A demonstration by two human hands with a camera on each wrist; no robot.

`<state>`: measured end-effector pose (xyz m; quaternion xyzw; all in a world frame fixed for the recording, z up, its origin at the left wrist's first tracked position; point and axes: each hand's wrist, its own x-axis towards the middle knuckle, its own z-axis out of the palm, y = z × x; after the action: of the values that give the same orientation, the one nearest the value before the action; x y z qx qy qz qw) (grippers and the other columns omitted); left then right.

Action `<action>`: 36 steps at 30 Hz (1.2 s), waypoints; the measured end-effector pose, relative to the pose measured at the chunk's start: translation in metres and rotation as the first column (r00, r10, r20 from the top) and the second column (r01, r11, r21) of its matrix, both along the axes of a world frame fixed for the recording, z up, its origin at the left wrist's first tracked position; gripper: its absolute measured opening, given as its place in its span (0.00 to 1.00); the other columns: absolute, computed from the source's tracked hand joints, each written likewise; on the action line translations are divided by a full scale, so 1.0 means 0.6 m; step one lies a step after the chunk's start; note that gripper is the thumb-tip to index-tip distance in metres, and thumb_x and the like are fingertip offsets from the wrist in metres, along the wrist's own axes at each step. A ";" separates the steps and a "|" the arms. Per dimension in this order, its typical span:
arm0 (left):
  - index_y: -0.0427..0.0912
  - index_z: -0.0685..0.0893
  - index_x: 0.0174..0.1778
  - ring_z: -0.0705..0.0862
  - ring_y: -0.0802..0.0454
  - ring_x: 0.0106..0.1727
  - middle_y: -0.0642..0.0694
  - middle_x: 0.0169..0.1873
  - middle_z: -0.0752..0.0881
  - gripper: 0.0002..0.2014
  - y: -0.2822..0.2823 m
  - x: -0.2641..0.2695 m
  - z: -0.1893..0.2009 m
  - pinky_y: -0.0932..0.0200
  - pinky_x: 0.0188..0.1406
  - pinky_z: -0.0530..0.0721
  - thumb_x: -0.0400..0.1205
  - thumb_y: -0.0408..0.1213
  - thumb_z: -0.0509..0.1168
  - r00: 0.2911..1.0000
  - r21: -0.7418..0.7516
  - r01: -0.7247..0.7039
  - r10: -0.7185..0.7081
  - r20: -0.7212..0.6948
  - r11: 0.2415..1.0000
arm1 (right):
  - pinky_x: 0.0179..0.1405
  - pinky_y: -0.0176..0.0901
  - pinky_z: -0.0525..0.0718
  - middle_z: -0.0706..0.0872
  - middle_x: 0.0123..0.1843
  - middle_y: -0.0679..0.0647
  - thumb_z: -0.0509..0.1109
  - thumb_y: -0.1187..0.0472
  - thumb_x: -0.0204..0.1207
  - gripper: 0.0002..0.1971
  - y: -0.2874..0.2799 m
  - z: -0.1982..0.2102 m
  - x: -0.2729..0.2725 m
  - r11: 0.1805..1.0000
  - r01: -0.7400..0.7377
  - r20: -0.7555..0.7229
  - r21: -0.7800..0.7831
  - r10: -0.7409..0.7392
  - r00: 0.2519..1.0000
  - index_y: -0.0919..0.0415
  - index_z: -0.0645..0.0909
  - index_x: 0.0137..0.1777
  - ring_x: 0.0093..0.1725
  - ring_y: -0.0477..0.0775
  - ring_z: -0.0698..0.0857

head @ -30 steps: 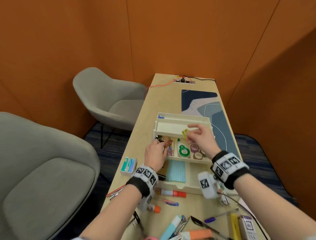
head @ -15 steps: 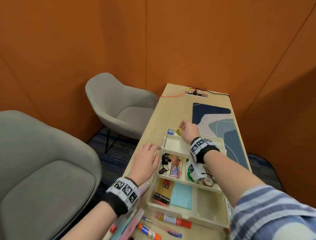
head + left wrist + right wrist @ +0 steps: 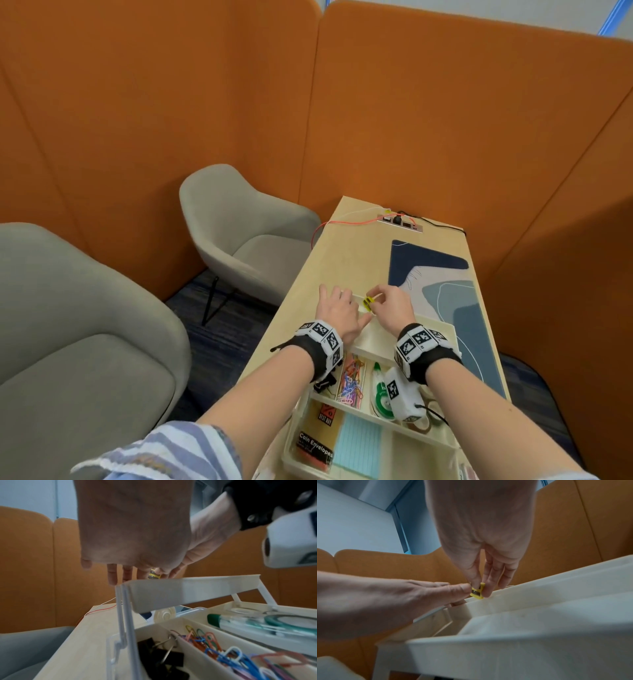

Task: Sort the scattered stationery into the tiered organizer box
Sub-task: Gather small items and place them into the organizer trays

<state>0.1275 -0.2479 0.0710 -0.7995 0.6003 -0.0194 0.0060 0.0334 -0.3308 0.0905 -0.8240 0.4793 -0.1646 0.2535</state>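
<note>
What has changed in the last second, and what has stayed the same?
The right hand carried the yellow sharpener from over the middle tier to the far edge of the top tier, keeping its grip. The left hand left the clip compartment and reached forward beside it, fingers straight. The organizer and its contents stayed put.

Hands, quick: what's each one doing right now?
Left hand: open, fingers straight, resting on the organizer box's top tier.
Right hand: pinching a small yellow sharpener over that tier.
</note>
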 end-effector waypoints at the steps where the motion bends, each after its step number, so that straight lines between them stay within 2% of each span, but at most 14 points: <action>1: 0.41 0.83 0.60 0.71 0.41 0.64 0.42 0.62 0.78 0.32 0.000 0.003 0.000 0.33 0.71 0.56 0.86 0.58 0.40 1.000 -0.001 0.005 -0.005 -0.009 1.000 | 0.48 0.40 0.76 0.87 0.45 0.58 0.66 0.69 0.74 0.10 0.000 -0.002 0.002 1.000 0.004 -0.010 -0.005 -0.004 1.000 0.58 0.86 0.51 0.50 0.60 0.83; 4: 0.41 0.82 0.60 0.72 0.40 0.65 0.43 0.63 0.78 0.31 0.005 0.014 -0.003 0.31 0.73 0.52 0.86 0.57 0.40 0.999 -0.007 0.024 -0.024 -0.046 1.000 | 0.52 0.45 0.78 0.87 0.50 0.59 0.64 0.68 0.75 0.12 -0.001 -0.006 0.007 0.999 0.032 -0.049 -0.017 -0.033 0.998 0.57 0.84 0.54 0.53 0.62 0.83; 8: 0.44 0.79 0.64 0.72 0.41 0.66 0.44 0.64 0.77 0.28 0.009 0.023 -0.011 0.32 0.75 0.50 0.85 0.58 0.42 0.993 -0.048 0.033 -0.038 -0.112 0.998 | 0.52 0.48 0.79 0.87 0.48 0.59 0.66 0.66 0.74 0.05 -0.002 -0.012 0.012 0.998 0.055 -0.111 -0.021 -0.057 0.992 0.55 0.76 0.45 0.52 0.63 0.83; 11: 0.41 0.81 0.62 0.71 0.41 0.67 0.41 0.65 0.74 0.30 0.008 0.022 -0.011 0.32 0.76 0.49 0.85 0.59 0.42 0.989 -0.027 0.013 -0.017 -0.149 1.000 | 0.52 0.47 0.80 0.87 0.48 0.58 0.67 0.64 0.74 0.03 -0.003 -0.017 0.007 0.996 0.091 -0.115 0.002 -0.090 0.989 0.56 0.81 0.43 0.53 0.62 0.83; 17: 0.41 0.81 0.63 0.71 0.39 0.68 0.40 0.66 0.74 0.30 0.014 0.018 -0.002 0.28 0.76 0.45 0.85 0.58 0.42 0.996 -0.002 0.018 -0.018 -0.093 1.000 | 0.57 0.50 0.80 0.87 0.55 0.59 0.62 0.62 0.78 0.11 0.003 -0.031 -0.006 0.999 0.021 -0.143 -0.044 -0.028 0.989 0.58 0.86 0.51 0.56 0.62 0.83; 20: 0.42 0.81 0.64 0.71 0.39 0.69 0.41 0.66 0.75 0.30 0.012 0.015 0.007 0.27 0.76 0.43 0.86 0.57 0.41 0.995 0.027 0.024 -0.022 -0.094 0.999 | 0.62 0.52 0.75 0.83 0.60 0.56 0.57 0.63 0.80 0.15 0.013 -0.037 -0.018 0.998 -0.012 -0.143 -0.069 0.002 0.990 0.55 0.85 0.56 0.61 0.60 0.81; 22: 0.43 0.80 0.64 0.70 0.39 0.70 0.43 0.67 0.76 0.29 0.009 0.015 0.010 0.27 0.76 0.42 0.86 0.56 0.41 0.992 0.049 0.025 -0.019 -0.128 0.998 | 0.64 0.54 0.69 0.79 0.62 0.54 0.54 0.60 0.82 0.17 0.022 -0.038 -0.025 0.996 -0.065 -0.195 -0.069 0.050 0.980 0.52 0.83 0.60 0.62 0.58 0.79; 28: 0.47 0.79 0.66 0.63 0.41 0.77 0.49 0.71 0.75 0.23 0.009 0.037 0.013 0.26 0.74 0.34 0.86 0.50 0.43 0.949 0.107 0.049 -0.013 -0.314 0.993 | 0.71 0.59 0.62 0.73 0.70 0.55 0.51 0.60 0.82 0.21 0.029 -0.022 -0.021 0.995 -0.093 -0.282 0.046 0.102 0.954 0.46 0.75 0.71 0.72 0.55 0.70; 32: 0.49 0.78 0.66 0.62 0.44 0.78 0.50 0.71 0.77 0.20 0.016 0.054 0.019 0.29 0.76 0.35 0.87 0.43 0.44 0.913 0.047 0.057 -0.033 -0.406 0.997 | 0.74 0.62 0.57 0.69 0.73 0.54 0.50 0.61 0.81 0.24 0.038 -0.013 -0.004 0.990 -0.097 -0.337 0.105 0.128 0.933 0.43 0.71 0.74 0.76 0.55 0.66; 36: 0.50 0.76 0.67 0.71 0.46 0.73 0.51 0.69 0.78 0.18 0.024 0.065 0.010 0.36 0.79 0.43 0.86 0.37 0.47 0.874 -0.112 -0.039 -0.021 -0.486 0.993 | 0.74 0.64 0.53 0.69 0.73 0.54 0.51 0.62 0.80 0.25 0.048 -0.010 0.010 0.986 -0.110 -0.350 0.124 0.147 0.925 0.41 0.69 0.74 0.75 0.55 0.65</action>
<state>0.1664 -0.2336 0.0769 -0.7805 0.5766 0.1463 -0.1922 0.0393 -0.3023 0.0844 -0.8556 0.4703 0.0301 0.2141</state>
